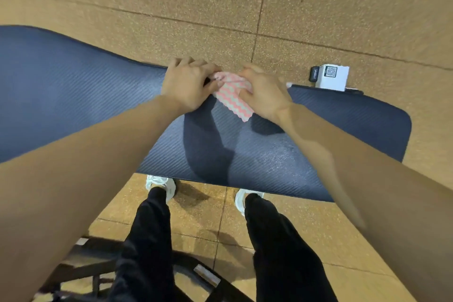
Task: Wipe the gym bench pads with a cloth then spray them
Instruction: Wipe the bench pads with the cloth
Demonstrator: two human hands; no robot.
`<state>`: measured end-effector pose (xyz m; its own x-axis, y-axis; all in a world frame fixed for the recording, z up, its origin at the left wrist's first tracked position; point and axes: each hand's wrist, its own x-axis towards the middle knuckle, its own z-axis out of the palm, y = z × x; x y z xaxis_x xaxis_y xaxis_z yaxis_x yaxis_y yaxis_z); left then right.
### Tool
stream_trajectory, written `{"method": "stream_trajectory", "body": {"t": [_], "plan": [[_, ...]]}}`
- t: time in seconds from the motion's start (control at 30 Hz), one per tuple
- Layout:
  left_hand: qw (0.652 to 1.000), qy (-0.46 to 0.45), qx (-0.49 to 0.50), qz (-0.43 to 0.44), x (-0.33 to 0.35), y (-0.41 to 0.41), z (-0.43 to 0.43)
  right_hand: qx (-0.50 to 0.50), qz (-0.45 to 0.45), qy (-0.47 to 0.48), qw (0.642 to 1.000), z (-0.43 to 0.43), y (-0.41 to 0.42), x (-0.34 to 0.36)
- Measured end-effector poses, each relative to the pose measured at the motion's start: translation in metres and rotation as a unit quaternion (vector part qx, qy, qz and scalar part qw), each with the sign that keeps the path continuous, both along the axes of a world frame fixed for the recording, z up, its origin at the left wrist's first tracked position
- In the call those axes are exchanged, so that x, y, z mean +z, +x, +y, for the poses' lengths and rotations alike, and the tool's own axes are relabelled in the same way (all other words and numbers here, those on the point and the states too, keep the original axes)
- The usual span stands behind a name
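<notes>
The speckled tan rubber-tiled floor (343, 7) is seen from above. Across it lies the dark blue ribbed vinyl bench pad (73, 95), with a black metal frame (81, 262) glimpsed at the near side. Over the pad's far edge the left hand (188, 83) and the right hand (264, 92) are brought close together. The fingers of each are curled onto the pink-and-white zigzag-patterned cloth (232, 98), which is held between them at the pad's surface, its loose end trailing towards the viewer. The two-handed hold is judged to serve folding or gathering the cloth into a wad for wiping. A small white box printed with a square code (332, 77) is seen beyond the pad's far edge, outside any wiping path. No spray bottle can be made out.
</notes>
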<state>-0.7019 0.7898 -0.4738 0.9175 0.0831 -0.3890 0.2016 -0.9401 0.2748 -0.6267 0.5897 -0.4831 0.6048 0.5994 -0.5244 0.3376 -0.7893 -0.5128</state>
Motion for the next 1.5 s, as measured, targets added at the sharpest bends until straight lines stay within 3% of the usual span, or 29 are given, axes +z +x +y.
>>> {"method": "stream_trajectory", "body": {"t": [0.3,0.5,0.63,0.83,1.03,1.27,1.5], "plan": [[0.995,0.033,0.083,-0.035,0.007,-0.048,0.073,0.120,-0.030,-0.022,0.992,0.088,-0.028,0.005],[0.981,-0.082,0.160,-0.073,0.007,-0.091,0.138,0.132,-0.005,0.034,0.991,0.162,-0.044,-0.006],[0.963,-0.020,0.251,-0.101,0.009,-0.128,0.190,0.186,-0.046,0.006,0.981,0.218,-0.054,-0.007],[0.927,0.067,0.367,-0.031,0.005,-0.166,0.246,0.110,0.014,0.032,0.993,0.279,-0.063,-0.010],[0.931,0.070,0.358,-0.025,0.001,-0.175,0.253,0.063,0.078,0.053,0.994,0.349,-0.067,-0.010],[0.955,0.091,0.279,0.034,0.004,-0.181,0.270,0.068,0.071,0.055,0.994,0.412,-0.069,-0.016],[0.971,0.049,0.231,0.020,0.016,-0.189,0.291,0.100,0.081,0.011,0.992,0.447,-0.065,-0.007]]}}
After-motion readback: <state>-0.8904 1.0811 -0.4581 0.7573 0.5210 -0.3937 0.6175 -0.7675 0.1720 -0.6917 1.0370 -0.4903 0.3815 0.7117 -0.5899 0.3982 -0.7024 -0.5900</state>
